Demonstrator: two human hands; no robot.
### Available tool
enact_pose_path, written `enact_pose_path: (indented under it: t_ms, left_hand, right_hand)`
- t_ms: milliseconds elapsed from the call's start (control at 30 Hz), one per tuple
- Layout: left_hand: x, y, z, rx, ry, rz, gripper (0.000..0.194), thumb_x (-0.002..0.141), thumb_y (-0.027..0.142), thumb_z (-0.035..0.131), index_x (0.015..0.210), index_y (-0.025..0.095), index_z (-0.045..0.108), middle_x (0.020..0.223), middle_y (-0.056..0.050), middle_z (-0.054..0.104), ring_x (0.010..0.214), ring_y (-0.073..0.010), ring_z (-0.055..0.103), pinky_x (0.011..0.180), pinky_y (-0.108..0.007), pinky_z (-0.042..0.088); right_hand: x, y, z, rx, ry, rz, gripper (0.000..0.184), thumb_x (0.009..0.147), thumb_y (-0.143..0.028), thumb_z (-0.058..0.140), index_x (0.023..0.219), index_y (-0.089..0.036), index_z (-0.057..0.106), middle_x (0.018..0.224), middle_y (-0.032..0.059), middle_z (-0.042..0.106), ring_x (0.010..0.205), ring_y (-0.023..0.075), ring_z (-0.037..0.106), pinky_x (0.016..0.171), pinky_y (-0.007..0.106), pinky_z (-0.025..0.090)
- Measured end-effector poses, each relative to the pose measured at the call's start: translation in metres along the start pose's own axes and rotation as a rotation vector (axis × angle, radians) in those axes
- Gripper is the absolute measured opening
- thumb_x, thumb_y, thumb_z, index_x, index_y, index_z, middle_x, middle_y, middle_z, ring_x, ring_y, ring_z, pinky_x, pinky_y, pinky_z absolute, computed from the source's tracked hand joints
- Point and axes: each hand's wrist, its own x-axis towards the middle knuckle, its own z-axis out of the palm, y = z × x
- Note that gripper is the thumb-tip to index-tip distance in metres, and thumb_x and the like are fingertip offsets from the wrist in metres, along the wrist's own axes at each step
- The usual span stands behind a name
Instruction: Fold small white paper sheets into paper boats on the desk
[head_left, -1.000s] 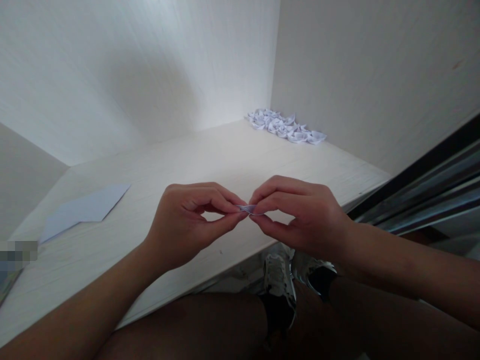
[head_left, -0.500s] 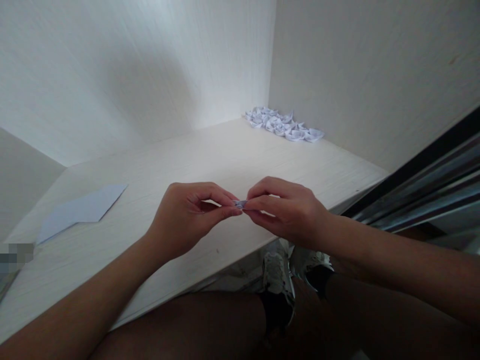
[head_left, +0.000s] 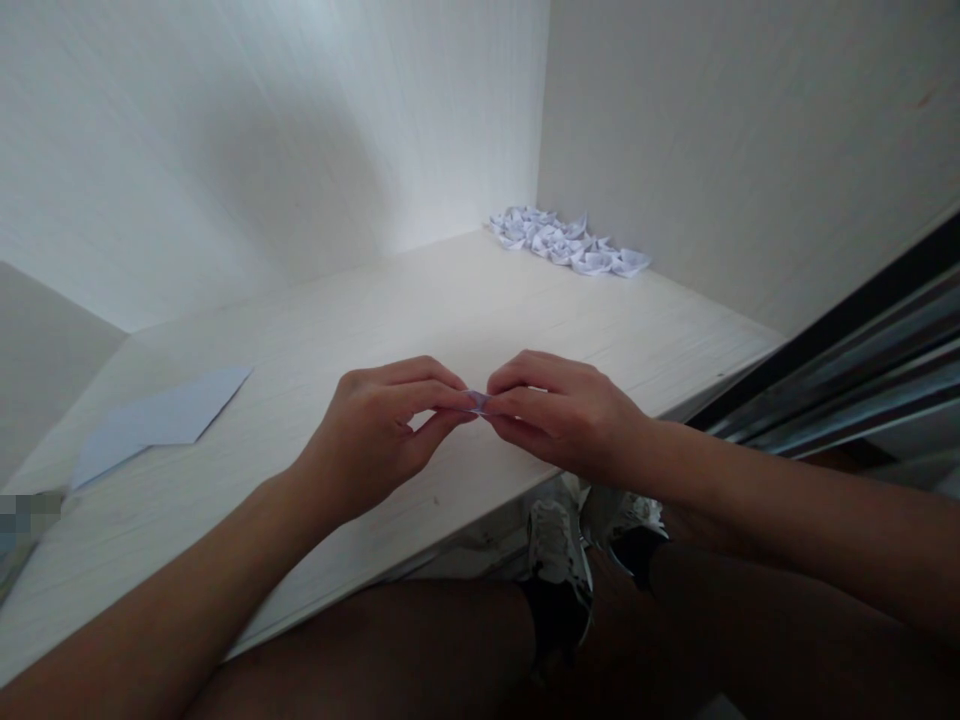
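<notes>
A small folded piece of white paper (head_left: pixel 478 402) is pinched between my two hands, above the front part of the white tabletop (head_left: pixel 360 300). My left hand (head_left: pixel 390 425) grips its left end between thumb and fingertips. On the other end, my right hand (head_left: pixel 566 410) is closed with thumb and fingers. Most of the paper is hidden by the fingertips, so its full shape cannot be made out. In the far right corner lies a cluster of several small folded white paper pieces (head_left: pixel 562 243), some with upright points.
Flat white paper sheets (head_left: pixel 169 420) lie on the left of the tabletop. White panels rise at the back and right. A dark-edged metal frame (head_left: pixel 825 340) stands at the right. Shoes (head_left: pixel 559 545) and legs are below the front edge.
My fingers have shifted slightly on the small folded paper, and it shows at a different angle. Both hands still pinch it. The view has moved a little.
</notes>
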Motion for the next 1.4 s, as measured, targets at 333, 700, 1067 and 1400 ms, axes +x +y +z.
enact_pose_path:
  t_ms: [333, 700, 1067, 1400]
  left_hand:
    - [0.001, 0.0, 0.0, -0.064, 0.038, 0.095, 0.013, 0.089, 0.007, 0.072, 0.093, 0.017, 0.078, 0.098, -0.006, 0.083, 0.088, -0.0146, 0.077, 0.08, -0.023, 0.06]
    - [0.002, 0.008, 0.001, -0.013, 0.15, -0.038, 0.007, 0.085, 0.014, 0.08, 0.088, 0.02, 0.082, 0.089, -0.003, 0.084, 0.076, -0.0124, 0.078, 0.07, -0.019, 0.06]
    - [0.0, 0.012, 0.006, -0.094, 0.199, -0.263, 0.008, 0.087, 0.024, 0.08, 0.091, 0.03, 0.082, 0.094, 0.002, 0.084, 0.08, -0.0179, 0.079, 0.069, -0.03, 0.066]
    - [-0.001, 0.01, 0.008, -0.238, 0.18, -0.39, 0.007, 0.084, 0.022, 0.081, 0.09, 0.026, 0.082, 0.093, -0.001, 0.084, 0.082, -0.0183, 0.079, 0.069, -0.028, 0.068]
  right_hand:
    - [0.003, 0.0, -0.005, 0.038, -0.07, -0.009, 0.014, 0.098, -0.013, 0.059, 0.09, -0.01, 0.07, 0.089, 0.0111, 0.074, 0.077, 0.0162, 0.067, 0.068, 0.027, 0.057]
    - [0.0, -0.003, 0.003, -0.037, 0.117, 0.038, 0.009, 0.098, -0.013, 0.062, 0.096, -0.016, 0.071, 0.094, 0.0092, 0.076, 0.082, 0.0161, 0.067, 0.071, 0.03, 0.058]
    - [0.008, -0.01, 0.018, 0.051, 0.211, 0.224, 0.009, 0.096, -0.013, 0.063, 0.092, -0.016, 0.07, 0.098, 0.0092, 0.074, 0.089, 0.017, 0.069, 0.077, 0.03, 0.06]
    - [0.009, -0.002, 0.022, 0.084, 0.156, 0.233, 0.012, 0.095, -0.013, 0.065, 0.084, -0.013, 0.07, 0.091, 0.0083, 0.07, 0.082, 0.0157, 0.066, 0.072, 0.027, 0.054]
